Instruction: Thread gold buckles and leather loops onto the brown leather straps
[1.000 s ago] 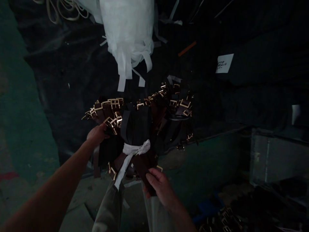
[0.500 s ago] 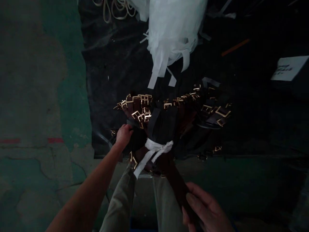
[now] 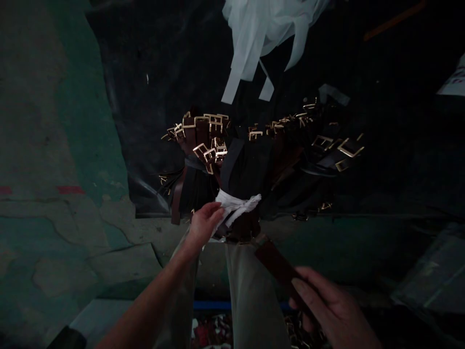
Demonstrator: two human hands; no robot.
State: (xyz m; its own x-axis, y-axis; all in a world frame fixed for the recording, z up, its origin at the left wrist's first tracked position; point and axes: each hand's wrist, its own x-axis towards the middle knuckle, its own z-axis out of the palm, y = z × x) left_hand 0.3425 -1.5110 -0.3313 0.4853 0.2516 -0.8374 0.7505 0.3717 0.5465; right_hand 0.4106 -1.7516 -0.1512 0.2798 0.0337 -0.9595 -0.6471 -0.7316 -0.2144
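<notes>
A bundle of dark straps [image 3: 247,167] lies at the centre, with a white cloth tie [image 3: 238,206] knotted round it. At the tie's left end is my left hand [image 3: 205,223], its fingers pressed together on the cloth. My right hand [image 3: 319,300], lower right, grips a dark brown strap [image 3: 278,264] between thumb and fingers; the strap's far end is near the bundle's lower edge. Gold buckles [image 3: 214,123] cap brown straps left of the bundle, and more gold buckles [image 3: 348,148] lie to the right.
White fabric strips [image 3: 250,43] hang down at the top over a black sheet [image 3: 145,121]. An orange strip [image 3: 394,20] lies at the upper right. Below, between and beside the legs, are red and white pieces [image 3: 212,332] and a blue edge [image 3: 212,305].
My left hand has moved right and down from the dark straps at the left to the white tie. My right hand has shifted slightly right with the brown strap. The view has moved too.
</notes>
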